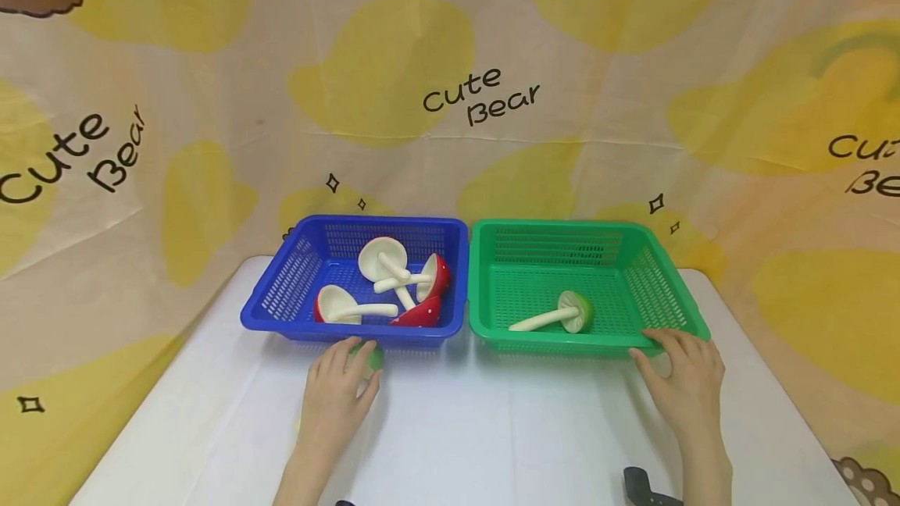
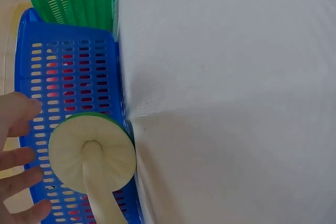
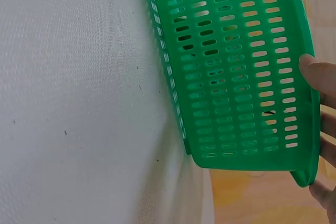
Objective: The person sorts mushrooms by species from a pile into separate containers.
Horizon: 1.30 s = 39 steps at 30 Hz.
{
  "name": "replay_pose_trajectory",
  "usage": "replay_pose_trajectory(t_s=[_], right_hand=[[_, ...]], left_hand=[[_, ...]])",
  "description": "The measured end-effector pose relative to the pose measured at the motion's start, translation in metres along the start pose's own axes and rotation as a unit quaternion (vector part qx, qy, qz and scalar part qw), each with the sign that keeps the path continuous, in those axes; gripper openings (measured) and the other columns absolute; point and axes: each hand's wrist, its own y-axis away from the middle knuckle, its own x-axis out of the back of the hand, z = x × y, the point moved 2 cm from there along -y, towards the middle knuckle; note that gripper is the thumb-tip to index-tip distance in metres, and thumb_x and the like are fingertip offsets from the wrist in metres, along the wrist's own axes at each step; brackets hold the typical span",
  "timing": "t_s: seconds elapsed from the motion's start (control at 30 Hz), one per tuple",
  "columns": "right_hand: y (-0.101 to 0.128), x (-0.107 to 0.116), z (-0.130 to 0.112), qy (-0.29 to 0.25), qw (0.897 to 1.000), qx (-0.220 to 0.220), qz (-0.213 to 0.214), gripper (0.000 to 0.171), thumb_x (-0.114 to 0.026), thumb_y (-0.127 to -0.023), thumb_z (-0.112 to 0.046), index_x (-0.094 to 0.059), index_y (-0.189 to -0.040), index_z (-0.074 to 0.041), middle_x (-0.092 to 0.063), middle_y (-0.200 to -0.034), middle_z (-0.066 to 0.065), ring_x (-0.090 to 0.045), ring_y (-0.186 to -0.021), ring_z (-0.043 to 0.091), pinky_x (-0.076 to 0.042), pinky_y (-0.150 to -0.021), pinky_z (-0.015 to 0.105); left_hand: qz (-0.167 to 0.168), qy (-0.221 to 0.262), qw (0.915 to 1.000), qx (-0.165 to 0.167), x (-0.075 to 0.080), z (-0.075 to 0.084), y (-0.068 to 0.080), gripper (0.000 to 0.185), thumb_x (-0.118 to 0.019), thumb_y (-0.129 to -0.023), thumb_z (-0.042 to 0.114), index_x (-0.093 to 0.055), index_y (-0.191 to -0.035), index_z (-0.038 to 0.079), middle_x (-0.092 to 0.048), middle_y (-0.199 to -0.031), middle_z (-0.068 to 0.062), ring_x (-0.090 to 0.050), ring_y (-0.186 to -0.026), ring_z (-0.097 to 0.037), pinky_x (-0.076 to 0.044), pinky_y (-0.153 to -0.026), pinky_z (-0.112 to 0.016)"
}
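resting on the white table [image 1: 450, 443] at about 7 o'clock, the left hand [image 1: 337, 389] curls its fingers round a green-capped toy mushroom [image 2: 92, 153], just in front of the blue basket [image 1: 281, 315]. in the left wrist view the pale underside and stem face the camera, cap against the basket's slotted wall. blue basket holds red-capped mushrooms [image 1: 429, 287]. at 5 o'clock the right hand [image 1: 685, 385] lies with straight fingers touching the near right corner of the green basket [image 1: 485, 318], gripping nothing. inside the green basket, one green-capped mushroom [image 1: 562, 315] lies on its side. baskets stand side by side, touching.
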Motion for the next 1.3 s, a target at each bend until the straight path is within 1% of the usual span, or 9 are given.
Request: replay_pose_trajectory(t_s=[0.1,0.2,0.37,0.57,0.77,0.9,0.97,1.1,1.3], right_hand=[[0.000,0.000,0.001,-0.001,1.000,0.000,-0.001,0.032,-0.075,-0.079,-0.012,-0.065,-0.109,-0.004,-0.060,-0.114,0.022,-0.044,-0.114,0.042,-0.014,-0.113,0.065],[0.000,-0.001,0.001,0.000,1.000,0.001,0.000,0.032,-0.075,-0.080,-0.013,-0.065,-0.108,-0.004,-0.060,-0.114,0.022,-0.044,-0.114,0.042,-0.015,-0.112,0.065],[0.001,-0.002,0.001,-0.003,1.000,0.000,0.004,0.032,-0.075,-0.079,-0.012,-0.065,-0.108,-0.004,-0.060,-0.114,0.022,-0.044,-0.113,0.042,-0.015,-0.113,0.065],[0.001,-0.001,0.000,-0.005,1.000,-0.002,0.003,0.031,-0.075,-0.080,-0.012,-0.065,-0.108,-0.004,-0.060,-0.113,0.022,-0.044,-0.112,0.042,-0.014,-0.113,0.065],[0.000,-0.001,0.000,-0.001,1.000,-0.001,0.003,0.032,-0.075,-0.079,-0.012,-0.065,-0.108,-0.004,-0.060,-0.113,0.022,-0.044,-0.112,0.042,-0.014,-0.113,0.065],[0.001,0.000,0.000,-0.002,1.000,-0.005,0.000,0.031,-0.074,-0.080,-0.012,-0.065,-0.109,-0.004,-0.060,-0.113,0.022,-0.044,-0.113,0.042,-0.013,-0.113,0.065],[0.001,0.000,0.000,-0.001,1.000,-0.006,-0.002,0.031,-0.074,-0.080,-0.012,-0.065,-0.109,-0.004,-0.060,-0.114,0.022,-0.044,-0.113,0.042,-0.013,-0.113,0.065],[0.001,-0.001,0.000,0.000,1.000,-0.005,-0.002,0.032,-0.074,-0.080,-0.012,-0.064,-0.109,-0.003,-0.059,-0.114,0.022,-0.044,-0.114,0.043,-0.013,-0.113,0.066],[0.001,-0.001,-0.001,0.000,1.000,-0.002,0.003,0.032,-0.075,-0.079,-0.012,-0.065,-0.108,-0.003,-0.060,-0.113,0.023,-0.044,-0.113,0.043,-0.014,-0.112,0.067]], left_hand=[[-0.018,-0.005,0.9997,0.016,-0.002,-0.003,0.002,0.044,-0.078,-0.073,0.017,-0.065,-0.114,0.008,-0.063,-0.112,-0.017,-0.058,-0.106,-0.035,-0.047,-0.087,-0.053],[-0.043,-0.013,0.9987,0.026,-0.004,-0.006,0.002,0.048,-0.080,-0.073,0.019,-0.064,-0.117,0.009,-0.062,-0.114,-0.018,-0.058,-0.107,-0.036,-0.048,-0.086,-0.054],[-0.082,-0.034,0.9956,0.030,-0.007,-0.010,0.002,0.052,-0.082,-0.072,0.022,-0.063,-0.119,0.012,-0.062,-0.114,-0.017,-0.059,-0.106,-0.037,-0.050,-0.084,-0.055],[-0.105,-0.033,0.9932,0.040,-0.007,-0.012,0.001,0.049,-0.083,-0.072,0.020,-0.064,-0.117,0.012,-0.061,-0.113,-0.017,-0.059,-0.105,-0.039,-0.051,-0.084,-0.056],[-0.127,-0.023,0.9905,0.048,-0.007,-0.009,0.000,0.046,-0.081,-0.073,0.016,-0.064,-0.115,0.011,-0.060,-0.117,-0.018,-0.058,-0.109,-0.040,-0.051,-0.085,-0.057],[-0.118,-0.015,0.9923,0.036,-0.006,-0.006,0.001,0.045,-0.079,-0.071,0.014,-0.065,-0.114,0.012,-0.061,-0.117,-0.017,-0.058,-0.108,-0.039,-0.051,-0.085,-0.056],[-0.104,-0.009,0.9942,0.025,-0.006,-0.005,0.002,0.045,-0.079,-0.070,0.013,-0.065,-0.113,0.012,-0.062,-0.117,-0.015,-0.059,-0.108,-0.037,-0.052,-0.084,-0.054],[-0.067,0.010,0.9977,-0.004,-0.003,-0.001,0.003,0.046,-0.078,-0.067,0.013,-0.065,-0.111,0.014,-0.062,-0.115,-0.013,-0.060,-0.105,-0.035,-0.053,-0.080,-0.050],[-0.028,0.050,0.9978,-0.035,0.004,0.011,0.002,0.048,-0.078,-0.066,0.018,-0.066,-0.112,0.016,-0.063,-0.116,-0.010,-0.061,-0.105,-0.029,-0.053,-0.078,-0.044]])
